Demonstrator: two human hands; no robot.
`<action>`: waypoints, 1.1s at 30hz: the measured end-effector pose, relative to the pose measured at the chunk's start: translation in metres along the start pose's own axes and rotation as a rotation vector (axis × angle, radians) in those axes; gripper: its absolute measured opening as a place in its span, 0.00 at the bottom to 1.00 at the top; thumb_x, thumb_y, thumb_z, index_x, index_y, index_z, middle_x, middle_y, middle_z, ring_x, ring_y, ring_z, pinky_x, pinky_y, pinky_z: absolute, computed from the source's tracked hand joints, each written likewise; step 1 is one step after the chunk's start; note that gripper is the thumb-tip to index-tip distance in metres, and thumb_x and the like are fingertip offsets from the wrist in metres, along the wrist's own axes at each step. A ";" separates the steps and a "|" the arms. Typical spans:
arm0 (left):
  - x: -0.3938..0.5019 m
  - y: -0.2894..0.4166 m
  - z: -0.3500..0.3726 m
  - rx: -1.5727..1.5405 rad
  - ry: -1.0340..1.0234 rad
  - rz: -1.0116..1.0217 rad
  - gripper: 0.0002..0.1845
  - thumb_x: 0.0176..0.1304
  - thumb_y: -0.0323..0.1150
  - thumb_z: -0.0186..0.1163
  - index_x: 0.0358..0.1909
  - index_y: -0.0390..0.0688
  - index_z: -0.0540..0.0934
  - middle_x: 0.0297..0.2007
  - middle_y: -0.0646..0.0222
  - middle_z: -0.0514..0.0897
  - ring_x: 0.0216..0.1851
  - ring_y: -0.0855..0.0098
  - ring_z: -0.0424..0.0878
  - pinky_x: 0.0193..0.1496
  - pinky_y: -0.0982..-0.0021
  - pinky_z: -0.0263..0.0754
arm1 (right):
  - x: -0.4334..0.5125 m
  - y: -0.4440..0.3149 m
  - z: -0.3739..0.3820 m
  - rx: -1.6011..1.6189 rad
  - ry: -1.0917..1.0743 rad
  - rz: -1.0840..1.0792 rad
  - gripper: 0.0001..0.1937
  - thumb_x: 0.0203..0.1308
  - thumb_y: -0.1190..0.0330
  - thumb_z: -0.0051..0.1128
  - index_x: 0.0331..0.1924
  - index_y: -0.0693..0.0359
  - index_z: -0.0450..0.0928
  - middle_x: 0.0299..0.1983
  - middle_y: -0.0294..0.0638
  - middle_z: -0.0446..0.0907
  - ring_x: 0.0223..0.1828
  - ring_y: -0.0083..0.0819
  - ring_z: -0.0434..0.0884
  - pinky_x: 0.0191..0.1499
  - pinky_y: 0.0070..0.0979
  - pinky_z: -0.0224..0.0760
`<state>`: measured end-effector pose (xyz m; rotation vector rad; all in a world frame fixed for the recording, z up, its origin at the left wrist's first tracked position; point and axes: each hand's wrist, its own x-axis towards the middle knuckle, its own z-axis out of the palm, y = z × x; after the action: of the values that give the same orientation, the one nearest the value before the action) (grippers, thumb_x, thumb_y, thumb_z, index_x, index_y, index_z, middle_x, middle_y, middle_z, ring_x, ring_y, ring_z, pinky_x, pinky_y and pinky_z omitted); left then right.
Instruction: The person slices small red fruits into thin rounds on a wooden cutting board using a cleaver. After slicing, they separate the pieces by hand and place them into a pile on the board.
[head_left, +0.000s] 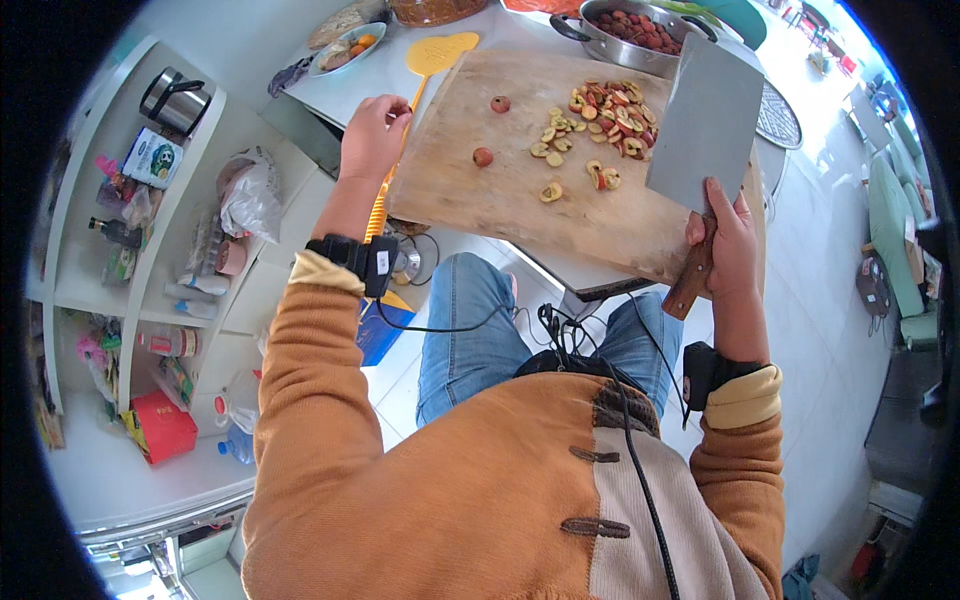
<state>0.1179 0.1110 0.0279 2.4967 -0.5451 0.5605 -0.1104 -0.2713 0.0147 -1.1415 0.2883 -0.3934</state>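
Observation:
My right hand (724, 240) grips the wooden handle of a broad cleaver (705, 124), its blade pointing away from me over the right side of a wooden cutting board (450, 202). A pile of sliced red fruit (615, 116) lies left of the blade, with more slices nearer to me. Two whole red fruits, one farther (500, 104) and one nearer (482, 157), rest on the board's left part. My left hand (379, 135) is at the board's left edge, by the handle of a yellow fly swatter (439, 54); its fingers are curled, and whether they hold anything is unclear.
Beyond the board stands a steel pot (637, 56) of dark red fruit. A plate (315, 69) with orange fruit sits at the table's far left. Open shelves (135, 300) with bottles and bags are on my left. Black cables (570, 322) hang over my lap.

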 end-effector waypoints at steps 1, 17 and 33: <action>-0.006 0.011 -0.005 -0.122 0.032 -0.049 0.09 0.63 0.32 0.65 0.44 0.44 0.85 0.42 0.65 0.85 0.39 0.66 0.85 0.46 0.65 0.80 | 0.000 0.000 0.000 -0.003 -0.003 -0.005 0.11 0.74 0.63 0.56 0.51 0.61 0.74 0.31 0.34 0.78 0.18 0.21 0.72 0.21 0.20 0.68; -0.071 0.154 0.040 -0.477 -0.395 0.330 0.13 0.62 0.28 0.68 0.47 0.41 0.80 0.37 0.69 0.83 0.35 0.76 0.80 0.41 0.73 0.76 | -0.003 -0.001 0.002 0.045 -0.009 -0.013 0.12 0.73 0.64 0.58 0.52 0.62 0.73 0.33 0.35 0.79 0.19 0.22 0.73 0.20 0.19 0.67; -0.102 0.148 0.040 -0.706 -0.302 0.173 0.14 0.59 0.21 0.70 0.47 0.40 0.84 0.39 0.72 0.82 0.34 0.80 0.79 0.39 0.79 0.74 | 0.000 -0.001 0.001 -0.018 -0.024 -0.029 0.11 0.72 0.63 0.59 0.49 0.60 0.74 0.31 0.34 0.78 0.18 0.22 0.74 0.21 0.19 0.68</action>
<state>-0.0266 -0.0005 0.0062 1.8672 -0.8979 0.0201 -0.1103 -0.2709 0.0162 -1.1688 0.2549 -0.4031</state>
